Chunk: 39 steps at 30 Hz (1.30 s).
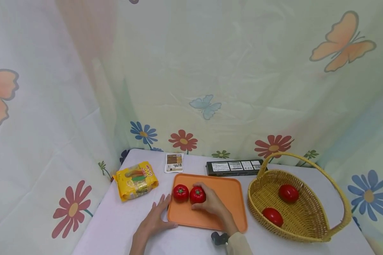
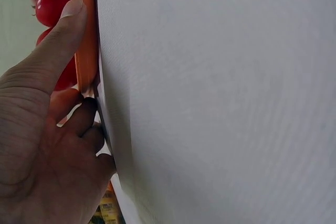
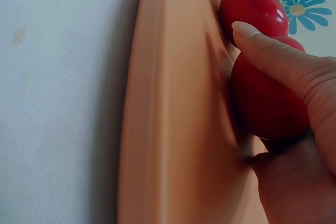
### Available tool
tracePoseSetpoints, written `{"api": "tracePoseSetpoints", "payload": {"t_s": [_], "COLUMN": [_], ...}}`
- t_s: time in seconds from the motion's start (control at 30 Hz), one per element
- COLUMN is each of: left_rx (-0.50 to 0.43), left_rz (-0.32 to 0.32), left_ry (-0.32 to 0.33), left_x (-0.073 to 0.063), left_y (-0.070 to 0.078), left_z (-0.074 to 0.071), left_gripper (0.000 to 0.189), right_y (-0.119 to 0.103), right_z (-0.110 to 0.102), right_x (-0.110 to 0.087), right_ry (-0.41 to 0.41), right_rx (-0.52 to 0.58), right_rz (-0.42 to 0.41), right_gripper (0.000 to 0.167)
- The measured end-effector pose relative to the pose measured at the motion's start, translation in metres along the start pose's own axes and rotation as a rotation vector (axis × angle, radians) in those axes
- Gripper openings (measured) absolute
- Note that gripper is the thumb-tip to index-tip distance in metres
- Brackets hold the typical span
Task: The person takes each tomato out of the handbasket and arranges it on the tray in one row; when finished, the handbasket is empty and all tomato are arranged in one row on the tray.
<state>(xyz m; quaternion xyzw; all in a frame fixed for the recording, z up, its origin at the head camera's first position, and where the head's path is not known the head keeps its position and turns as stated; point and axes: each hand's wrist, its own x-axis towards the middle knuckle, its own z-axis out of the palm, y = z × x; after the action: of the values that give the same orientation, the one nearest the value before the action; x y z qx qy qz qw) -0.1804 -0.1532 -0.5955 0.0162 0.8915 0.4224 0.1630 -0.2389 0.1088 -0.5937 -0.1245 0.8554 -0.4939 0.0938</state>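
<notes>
On an orange tray (image 1: 224,212), two red tomatoes sit side by side near the left end. My right hand (image 1: 212,202) grips the right-hand tomato (image 1: 197,195), with thumb and fingers on opposite sides of it. The other tomato (image 1: 180,193) is just left of it, and the two overlap in the right wrist view. My left hand (image 1: 154,216) is at the tray's near left corner, thumb and fingers spread. In the left wrist view its thumb (image 2: 65,35) lies along the tray's rim (image 2: 86,40), while the fingertips reach the corner.
Right of the tray stands a wicker basket (image 1: 255,198) with a tall handle and two red tomatoes (image 1: 288,193) inside. A yellow snack packet (image 1: 137,180) lies at the left. Behind the tray are a small white-and-brown sachet (image 1: 173,163) and a long black box (image 1: 233,167).
</notes>
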Motion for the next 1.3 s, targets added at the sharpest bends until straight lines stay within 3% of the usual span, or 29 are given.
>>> {"api": "tracePoseSetpoints", "payload": {"t_s": [0.23,1.03,1.3], "left_rx": [0.012,-0.005,-0.008], "left_rz": [0.027,0.020,0.012], "left_ry": [-0.004,-0.007,-0.017], "left_x": [-0.001,0.001,0.002], "left_y": [0.001,-0.003,-0.007], "left_z": [-0.001,-0.001,0.001], "left_gripper": [0.113,0.115,0.115], "right_y": [-0.001,-0.001,-0.002], "right_z": [-0.001,-0.008,-0.021], "right_x": [0.001,0.004,-0.001], "right_ry": [0.002,-0.046,-0.069], "right_rx": [-0.005,0.002,0.103], "right_rz": [0.013,0.011,-0.043], "right_gripper": [0.081,0.091,0.096]}}
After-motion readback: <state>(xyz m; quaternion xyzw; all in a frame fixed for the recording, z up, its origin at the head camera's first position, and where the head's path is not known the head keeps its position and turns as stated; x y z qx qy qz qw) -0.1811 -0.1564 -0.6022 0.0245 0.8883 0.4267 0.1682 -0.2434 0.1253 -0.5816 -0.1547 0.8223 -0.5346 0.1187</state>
